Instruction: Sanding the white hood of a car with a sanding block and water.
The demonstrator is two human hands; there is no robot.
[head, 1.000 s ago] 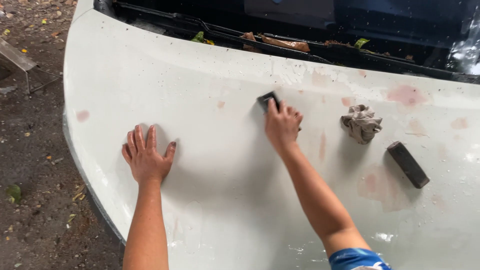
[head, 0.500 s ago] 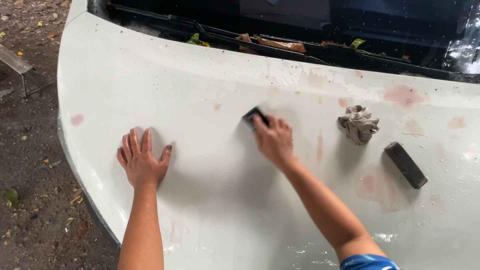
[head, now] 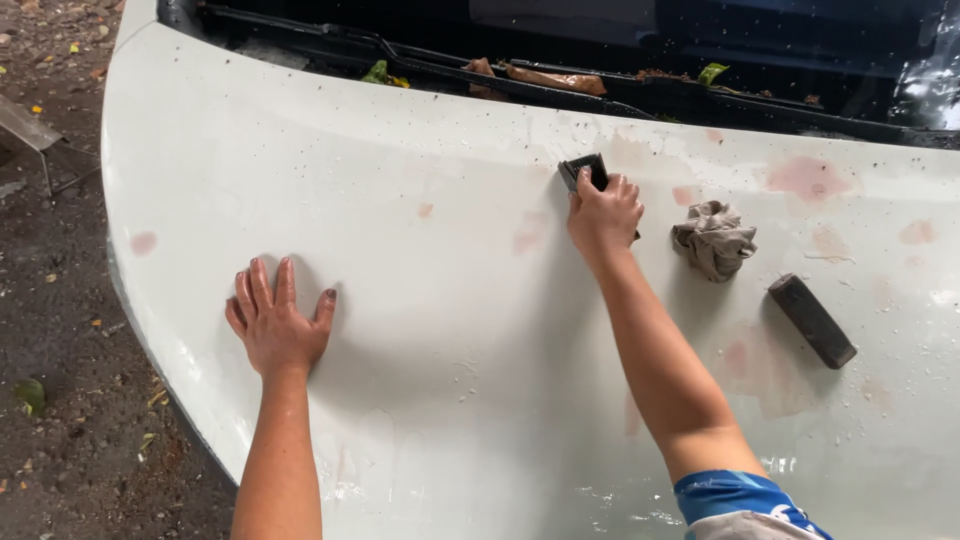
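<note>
A white car hood fills the view, wet and marked with pinkish patches. My right hand is closed over a dark sanding block and presses it on the hood near the far edge. Only the block's top corner shows past my fingers. My left hand lies flat on the hood at the left, fingers spread, holding nothing.
A crumpled grey rag lies on the hood right of my right hand. A second dark block rests further right. Wiper arms, leaves and debris sit along the windshield base. Dirt ground lies left of the car.
My right hand has slid the block to the left and then up the hood toward the windshield. My left hand has stayed flat in the same spot.
</note>
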